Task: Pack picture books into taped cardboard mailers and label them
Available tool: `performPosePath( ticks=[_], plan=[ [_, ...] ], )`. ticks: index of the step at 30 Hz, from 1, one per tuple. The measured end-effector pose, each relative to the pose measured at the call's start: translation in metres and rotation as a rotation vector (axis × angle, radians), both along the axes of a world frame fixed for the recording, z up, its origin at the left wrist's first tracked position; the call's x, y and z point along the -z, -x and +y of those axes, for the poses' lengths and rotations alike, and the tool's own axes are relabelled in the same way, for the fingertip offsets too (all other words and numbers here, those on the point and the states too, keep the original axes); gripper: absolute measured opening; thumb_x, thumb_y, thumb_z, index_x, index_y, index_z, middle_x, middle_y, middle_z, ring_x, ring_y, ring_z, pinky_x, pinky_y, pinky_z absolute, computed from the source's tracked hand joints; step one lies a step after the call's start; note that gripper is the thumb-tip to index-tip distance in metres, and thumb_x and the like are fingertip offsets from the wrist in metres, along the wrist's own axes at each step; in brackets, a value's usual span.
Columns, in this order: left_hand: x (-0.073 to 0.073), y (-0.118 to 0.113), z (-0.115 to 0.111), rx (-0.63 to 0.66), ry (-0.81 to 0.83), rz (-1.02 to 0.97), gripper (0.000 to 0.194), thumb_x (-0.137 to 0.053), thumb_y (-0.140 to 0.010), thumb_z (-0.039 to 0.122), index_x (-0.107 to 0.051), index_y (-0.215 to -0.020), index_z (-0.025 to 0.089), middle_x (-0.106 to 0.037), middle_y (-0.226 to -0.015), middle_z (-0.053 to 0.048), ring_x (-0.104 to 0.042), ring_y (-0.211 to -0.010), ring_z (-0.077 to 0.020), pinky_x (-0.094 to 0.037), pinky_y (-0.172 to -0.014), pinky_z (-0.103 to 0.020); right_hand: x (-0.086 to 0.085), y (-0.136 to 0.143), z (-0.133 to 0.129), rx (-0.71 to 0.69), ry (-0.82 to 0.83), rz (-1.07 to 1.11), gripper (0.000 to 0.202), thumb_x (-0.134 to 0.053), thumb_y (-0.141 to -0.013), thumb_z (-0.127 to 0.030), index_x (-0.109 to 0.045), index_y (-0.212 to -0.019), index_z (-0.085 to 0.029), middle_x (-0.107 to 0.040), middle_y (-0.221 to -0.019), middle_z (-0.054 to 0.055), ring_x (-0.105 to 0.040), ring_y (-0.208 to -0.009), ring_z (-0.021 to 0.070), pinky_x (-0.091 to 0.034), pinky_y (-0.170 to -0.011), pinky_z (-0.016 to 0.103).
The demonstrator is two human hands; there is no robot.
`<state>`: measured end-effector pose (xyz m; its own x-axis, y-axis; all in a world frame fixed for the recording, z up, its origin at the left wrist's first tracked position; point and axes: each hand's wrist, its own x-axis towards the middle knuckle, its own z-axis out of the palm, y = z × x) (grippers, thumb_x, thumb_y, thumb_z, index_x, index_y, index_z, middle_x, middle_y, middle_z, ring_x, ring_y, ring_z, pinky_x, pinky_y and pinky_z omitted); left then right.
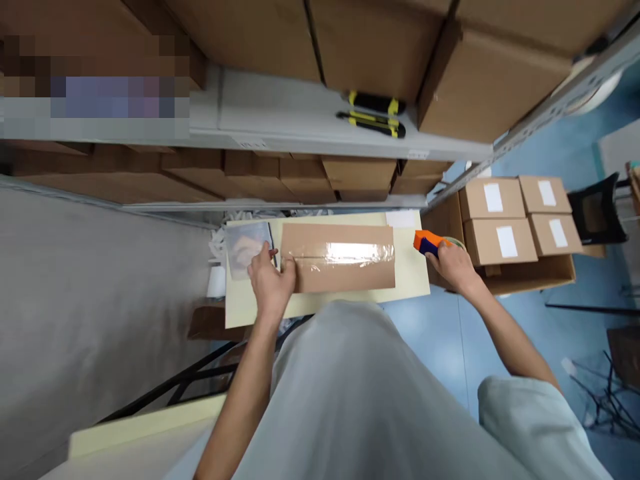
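A flat cardboard box (pixel 345 277) lies on the cream-coloured table board (pixel 413 277), with shiny clear tape along its middle seam. My left hand (pixel 270 283) is at the box's left end, thumb against its edge and fingers spread apart. Beside that hand lies a clear plastic bag (pixel 240 243) with a dark edge; what it contains cannot be made out. Off the board's right side, my right hand (pixel 455 267) is closed around an orange and dark blue tape dispenser (pixel 425 241), held apart from the box.
Cardboard boxes with white labels (pixel 500 240) stand stacked in a large open carton (pixel 550 277) at the right. Two black-and-yellow utility knives (pixel 375 123) lie on the grey shelf (pixel 280 107) above, among brown boxes. A grey wall (pixel 100 280) borders the left.
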<state>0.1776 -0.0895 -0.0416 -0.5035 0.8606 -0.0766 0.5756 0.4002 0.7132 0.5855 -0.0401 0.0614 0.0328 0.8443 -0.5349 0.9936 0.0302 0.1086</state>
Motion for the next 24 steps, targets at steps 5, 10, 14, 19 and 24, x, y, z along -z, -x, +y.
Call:
performPosePath(
  ticks=[5,10,14,19,24],
  plan=[
    [-0.052,-0.040,0.028,0.301,-0.319,0.053,0.058,-0.059,-0.095,0.022,-0.060,-0.153,0.018,-0.061,-0.151,-0.018,-0.050,-0.149,-0.0377,-0.038,-0.130,-0.060,-0.043,0.031,0.011,-0.017,-0.188,-0.018,0.047,-0.049,-0.114,-0.049,-0.063,-0.129,-0.007,-0.079,-0.114,0.028,-0.080,-0.107,0.0422,-0.057,-0.085,0.043],
    [-0.105,-0.086,0.057,0.622,-0.521,0.010,0.045,-0.051,-0.103,0.020,-0.070,-0.143,0.028,-0.070,-0.147,-0.008,-0.053,-0.150,-0.0331,-0.044,-0.128,-0.059,-0.085,0.086,0.044,-0.093,-0.307,0.091,0.047,-0.045,-0.115,-0.051,-0.058,-0.136,-0.011,-0.081,-0.118,0.024,-0.080,-0.108,0.0399,-0.057,-0.087,0.040],
    [-0.126,-0.088,0.081,0.660,-0.636,0.051,0.046,-0.051,-0.102,0.017,-0.070,-0.144,0.024,-0.069,-0.147,-0.012,-0.059,-0.144,-0.0325,-0.047,-0.125,-0.057,-0.110,0.137,0.082,-0.219,-0.367,0.210,0.042,-0.043,-0.115,-0.045,-0.055,-0.138,-0.012,-0.079,-0.125,0.024,-0.078,-0.115,0.0379,-0.055,-0.092,0.039],
    [-0.138,-0.053,0.129,0.539,-0.620,0.148,0.052,-0.053,-0.098,0.015,-0.063,-0.149,0.015,-0.060,-0.157,-0.020,-0.060,-0.143,-0.0355,-0.053,-0.119,-0.055,-0.121,0.203,0.146,-0.362,-0.371,0.369,0.036,-0.045,-0.111,-0.033,-0.052,-0.138,-0.011,-0.077,-0.123,0.022,-0.076,-0.112,0.0347,-0.053,-0.091,0.036],
    [-0.141,-0.015,0.172,0.464,-0.515,0.204,0.057,-0.055,-0.095,0.013,-0.061,-0.152,0.013,-0.052,-0.166,-0.024,-0.059,-0.147,-0.0387,-0.052,-0.119,-0.058,-0.116,0.266,0.212,-0.439,-0.358,0.382,0.030,-0.048,-0.109,-0.026,-0.055,-0.134,-0.013,-0.072,-0.135,0.022,-0.070,-0.124,0.0317,-0.050,-0.101,0.035]
  ],
)
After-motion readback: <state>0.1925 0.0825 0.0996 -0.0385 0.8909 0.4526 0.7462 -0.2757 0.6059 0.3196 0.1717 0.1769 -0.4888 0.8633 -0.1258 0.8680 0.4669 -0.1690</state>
